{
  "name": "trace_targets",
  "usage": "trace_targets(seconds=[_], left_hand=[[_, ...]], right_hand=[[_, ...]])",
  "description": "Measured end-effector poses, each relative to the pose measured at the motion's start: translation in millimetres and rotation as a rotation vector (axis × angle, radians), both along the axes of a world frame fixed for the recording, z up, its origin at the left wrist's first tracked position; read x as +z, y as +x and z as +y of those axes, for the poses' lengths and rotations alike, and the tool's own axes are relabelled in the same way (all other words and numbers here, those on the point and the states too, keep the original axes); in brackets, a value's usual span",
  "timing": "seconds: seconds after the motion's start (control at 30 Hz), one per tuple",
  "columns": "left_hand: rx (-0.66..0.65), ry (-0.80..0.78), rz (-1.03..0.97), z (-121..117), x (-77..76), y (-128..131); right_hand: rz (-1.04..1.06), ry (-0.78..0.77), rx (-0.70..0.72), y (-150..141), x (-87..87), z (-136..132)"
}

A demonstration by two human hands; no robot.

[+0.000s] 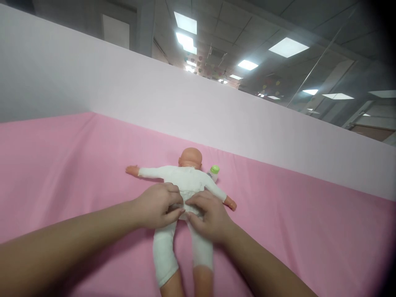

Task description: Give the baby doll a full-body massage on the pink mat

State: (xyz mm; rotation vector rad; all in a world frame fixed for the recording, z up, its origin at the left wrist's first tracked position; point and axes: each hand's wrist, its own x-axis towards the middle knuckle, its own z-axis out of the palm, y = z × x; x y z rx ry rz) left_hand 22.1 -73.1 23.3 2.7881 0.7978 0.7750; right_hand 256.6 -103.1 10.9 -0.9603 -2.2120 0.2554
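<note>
A baby doll (185,178) in a white cloth suit lies on the pink sheet, apparently face down, with its arms spread wide. My left hand (161,206) is on the left side of its lower back, thumb and fingers bent into a pinch at the white cloth. From the other side, my right hand (212,214) pinches at the same spot, its fingertips nearly meeting those of the left. My fingers partly cover the cloth between them. Beside the doll's head stands a small bottle (214,172) with a green cap.
Pink sheeting (278,222) spreads around the doll. Behind it rises a low white wall (192,107), running across the far side. Above that are lit ceiling panels (289,47) and what looks like glass.
</note>
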Motion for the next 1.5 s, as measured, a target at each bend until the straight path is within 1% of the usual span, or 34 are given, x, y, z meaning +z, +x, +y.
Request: trace_targets(seconds=[0.07,0.13,0.2,0.27,0.33,0.4,0.47,0.53,0.6,0.63,0.7,0.8,0.87,0.97,1.03,1.07,1.1,1.2,1.27,1.33,1.43,1.5], left_hand=[[-0.012,0.097,-0.055,-2,1.1,-1],[0.011,0.162,-0.100,-2,2.4,-1],[0.052,0.130,-0.076,-2,3.1,-1],[0.064,0.036,-0.005,0,2.8,-1],[0.041,-0.047,0.027,2,2.3,-2],[0.003,-0.083,0.003,3,2.4,-4],[-0.026,-0.054,-0.044,3,3.4,-6],[-0.026,0.035,-0.110,1,4.7,-7],[0.018,0.120,-0.185,-1,5.3,-6],[0.045,0.133,-0.202,-1,5.0,-5],[0.080,0.090,-0.161,0,3.2,-2],[0.083,-0.042,-0.040,3,-0.4,1],[0.079,-0.087,-0.032,5,-1.4,1],[0.114,-0.048,-0.129,8,-0.5,-1],[0.174,0.013,-0.208,9,0.1,-2],[0.199,0.024,-0.213,10,-0.1,-2],[0.215,0.014,-0.192,11,-0.4,-1],[0.225,-0.079,-0.055,13,-2.3,1],[0.230,-0.095,-0.014,13,-3.3,3],[0.241,-0.050,-0.017,13,-4.6,3],[0.249,0.061,-0.030,15,-9.0,3],[0.232,0.079,-0.005,19,-13.9,3]], right_hand=[[0.029,0.050,-0.034,0,-0.4,-1],[0.018,0.079,-0.077,0,-1.4,0],[-0.025,0.055,-0.096,-1,-2.9,2],[-0.069,-0.005,-0.090,-1,-4.5,3],[-0.082,-0.056,-0.077,-1,-5.6,4],[-0.067,-0.073,-0.054,0,-5.7,2],[-0.032,-0.053,-0.028,1,-4.9,-1],[0.016,-0.003,-0.031,1,-3.8,-3],[0.058,0.058,-0.070,1,-3.3,-4],[0.060,0.071,-0.084,1,-3.5,-4],[0.017,0.038,-0.081,0,-4.8,-1],[-0.060,-0.071,-0.047,0,-7.9,4],[-0.044,-0.079,-0.044,1,-9.4,6],[0.029,0.004,-0.077,4,-9.6,8],[0.063,0.063,-0.125,5,-9.0,8],[0.057,0.070,-0.137,6,-8.7,8],[0.035,0.055,-0.135,6,-8.6,9],[-0.060,-0.059,-0.091,5,-9.4,12],[-0.078,-0.093,-0.084,4,-11.0,13],[-0.049,-0.056,-0.111,3,-13.4,14],[-0.013,0.011,-0.173,3,-17.3,17],[-0.035,-0.035,-0.162,4,-18.9,19]])
